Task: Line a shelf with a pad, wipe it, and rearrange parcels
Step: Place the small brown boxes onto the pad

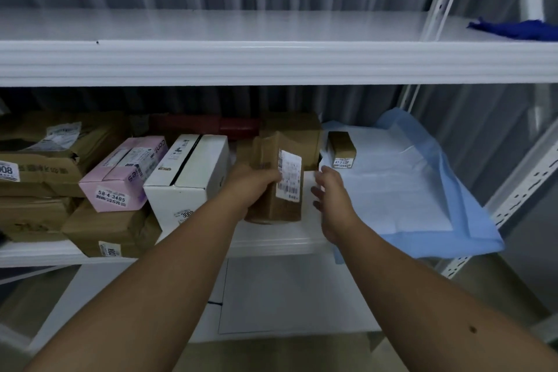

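Brown cardboard parcel [276, 181] gripped in the left hand [252, 187] above the middle shelf [271, 240]. Right hand [332, 199], fingers relaxed, holds nothing at its 3 o'clock. Blue pad [422, 190] lines the shelf further towards 3 o'clock.

The blue cloth [522, 29] runs off the right edge. The brown parcel [276, 181] hides the left hand's fingertips; its label print is blurred.

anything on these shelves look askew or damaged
Yes. The blue pad lies crooked on the middle shelf: its front right corner droops over the edge and its back edge is rumpled up. The big brown box at far left has a torn, caved top.
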